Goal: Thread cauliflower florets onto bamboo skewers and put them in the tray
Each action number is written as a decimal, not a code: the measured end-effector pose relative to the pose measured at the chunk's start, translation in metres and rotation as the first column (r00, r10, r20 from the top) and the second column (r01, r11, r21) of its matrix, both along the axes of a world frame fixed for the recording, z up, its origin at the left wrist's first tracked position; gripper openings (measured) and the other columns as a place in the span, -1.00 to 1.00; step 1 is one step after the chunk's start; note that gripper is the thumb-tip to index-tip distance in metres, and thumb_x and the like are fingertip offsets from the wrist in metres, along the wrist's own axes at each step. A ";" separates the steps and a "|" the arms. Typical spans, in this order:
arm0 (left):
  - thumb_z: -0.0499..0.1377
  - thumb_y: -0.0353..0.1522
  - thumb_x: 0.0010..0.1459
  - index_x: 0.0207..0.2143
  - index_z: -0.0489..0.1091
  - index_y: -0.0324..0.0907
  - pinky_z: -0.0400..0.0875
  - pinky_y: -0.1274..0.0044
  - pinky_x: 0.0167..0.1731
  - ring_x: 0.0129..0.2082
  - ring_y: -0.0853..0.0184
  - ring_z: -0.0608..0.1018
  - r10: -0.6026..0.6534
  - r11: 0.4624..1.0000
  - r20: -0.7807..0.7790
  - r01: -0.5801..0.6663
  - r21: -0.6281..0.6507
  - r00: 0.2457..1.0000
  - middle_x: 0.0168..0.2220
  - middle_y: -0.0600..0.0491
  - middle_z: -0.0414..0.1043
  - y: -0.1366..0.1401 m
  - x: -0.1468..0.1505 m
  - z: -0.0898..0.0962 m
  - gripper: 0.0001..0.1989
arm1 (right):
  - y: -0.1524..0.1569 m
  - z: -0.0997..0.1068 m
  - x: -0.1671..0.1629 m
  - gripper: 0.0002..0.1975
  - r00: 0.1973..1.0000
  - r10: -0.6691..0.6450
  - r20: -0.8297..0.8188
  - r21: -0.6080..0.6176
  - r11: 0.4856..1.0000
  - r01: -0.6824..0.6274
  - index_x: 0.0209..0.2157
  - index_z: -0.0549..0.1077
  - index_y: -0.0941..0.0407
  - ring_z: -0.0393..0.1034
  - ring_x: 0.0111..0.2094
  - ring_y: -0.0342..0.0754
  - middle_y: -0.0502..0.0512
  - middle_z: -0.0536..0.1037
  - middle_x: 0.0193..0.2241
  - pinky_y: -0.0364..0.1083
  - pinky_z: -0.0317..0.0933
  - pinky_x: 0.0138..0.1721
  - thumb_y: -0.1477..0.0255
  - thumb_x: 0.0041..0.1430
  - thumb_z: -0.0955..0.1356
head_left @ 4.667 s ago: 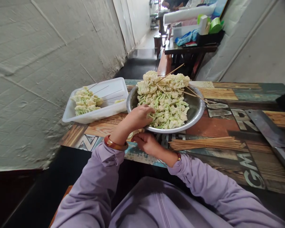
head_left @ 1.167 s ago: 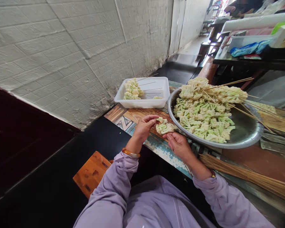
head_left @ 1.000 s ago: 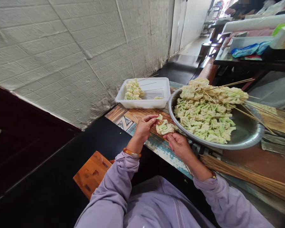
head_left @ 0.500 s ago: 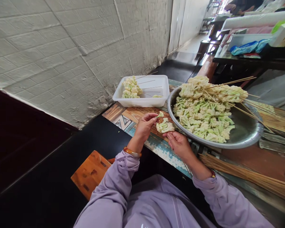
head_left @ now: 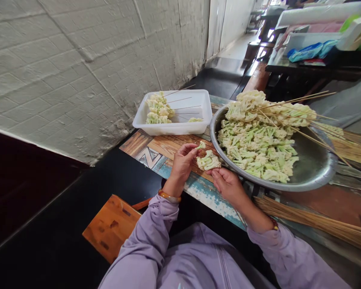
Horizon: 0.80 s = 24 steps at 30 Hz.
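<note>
Between the thumb and fingers of my left hand (head_left: 182, 162) is a small cauliflower floret (head_left: 201, 145). My right hand (head_left: 227, 182) is closed at the lower edge of a larger piece of cauliflower (head_left: 209, 161), which seems to be on a skewer; a thin stick shows below the hand. The two pieces are close but apart. To the right, a metal basin (head_left: 314, 178) holds many loose florets (head_left: 258, 150), with several skewered bunches (head_left: 295, 114) lying on top. A white plastic tub (head_left: 174, 128) behind my hands contains skewered cauliflower (head_left: 159, 106).
A bundle of bare bamboo skewers (head_left: 313, 220) lies along the table's (head_left: 165, 146) near right side. A wooden stool (head_left: 112, 226) stands at lower left. The brick-patterned wall (head_left: 93, 52) runs along the left. Another table with a blue packet (head_left: 305, 53) is at upper right.
The camera view has shifted slightly, so the tub and stool appear a little further left. Both hands keep their holds, with the floret and the larger piece almost unmoved.
</note>
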<state>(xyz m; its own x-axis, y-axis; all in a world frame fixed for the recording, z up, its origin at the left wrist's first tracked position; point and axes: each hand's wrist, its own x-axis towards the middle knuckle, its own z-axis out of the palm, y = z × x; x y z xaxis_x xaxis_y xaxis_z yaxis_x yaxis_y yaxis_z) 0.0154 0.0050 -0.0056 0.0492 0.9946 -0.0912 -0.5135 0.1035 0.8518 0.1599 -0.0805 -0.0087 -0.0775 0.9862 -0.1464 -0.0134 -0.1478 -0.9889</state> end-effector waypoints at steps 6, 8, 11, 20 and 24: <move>0.40 -0.35 -0.12 -0.40 0.47 -0.19 0.35 0.60 -0.41 -0.48 0.46 0.49 -0.010 1.000 -0.038 0.011 0.013 0.999 -0.49 0.11 0.49 -0.001 -0.002 0.000 -0.79 | 0.000 0.004 0.000 -0.57 0.999 0.020 0.037 -0.015 1.000 -0.020 -0.29 0.49 0.15 0.00 -0.70 -0.20 -0.17 0.12 -0.75 -0.18 -0.08 -0.66 0.05 0.18 0.28; 0.39 -0.35 -0.11 -0.40 0.46 -0.19 0.35 0.59 -0.41 -0.48 0.46 0.49 -0.022 1.000 -0.044 0.023 0.014 0.999 -0.49 0.12 0.48 -0.002 -0.002 0.000 -0.79 | 0.000 0.005 0.000 -0.56 0.999 0.014 0.050 -0.021 1.000 -0.013 -0.30 0.49 0.15 0.00 -0.70 -0.20 -0.17 0.12 -0.75 -0.18 -0.08 -0.65 0.05 0.19 0.27; 0.39 -0.36 -0.12 -0.41 0.45 -0.18 0.35 0.59 -0.40 -0.47 0.46 0.49 -0.027 0.999 -0.043 0.028 0.028 0.999 -0.49 0.12 0.47 -0.002 -0.002 0.000 -0.79 | 0.000 0.006 -0.001 -0.56 0.999 0.000 0.049 -0.033 0.999 0.002 -0.29 0.49 0.16 0.00 -0.70 -0.20 -0.17 0.12 -0.75 -0.18 -0.09 -0.65 0.04 0.17 0.27; 0.39 -0.36 -0.13 -0.41 0.43 -0.18 0.32 0.59 -0.39 -0.48 0.47 0.47 -0.013 1.000 -0.041 0.013 -0.006 0.999 -0.48 0.15 0.44 -0.002 -0.004 -0.001 -0.78 | 0.000 0.005 -0.004 -0.56 1.000 -0.020 0.005 -0.044 0.999 0.020 -0.31 0.48 0.13 -0.05 -0.70 -0.20 -0.18 0.07 -0.75 -0.16 -0.14 -0.66 0.03 0.14 0.29; 0.40 -0.35 -0.13 -0.41 0.43 -0.18 0.33 0.60 -0.38 -0.47 0.47 0.47 -0.010 1.000 -0.039 0.010 0.008 0.999 -0.48 0.15 0.43 -0.001 -0.004 -0.002 -0.77 | -0.001 0.003 -0.004 -0.58 1.000 -0.019 -0.012 -0.054 0.998 0.018 -0.31 0.48 0.13 -0.06 -0.70 -0.20 -0.18 0.08 -0.74 -0.16 -0.15 -0.66 0.04 0.15 0.29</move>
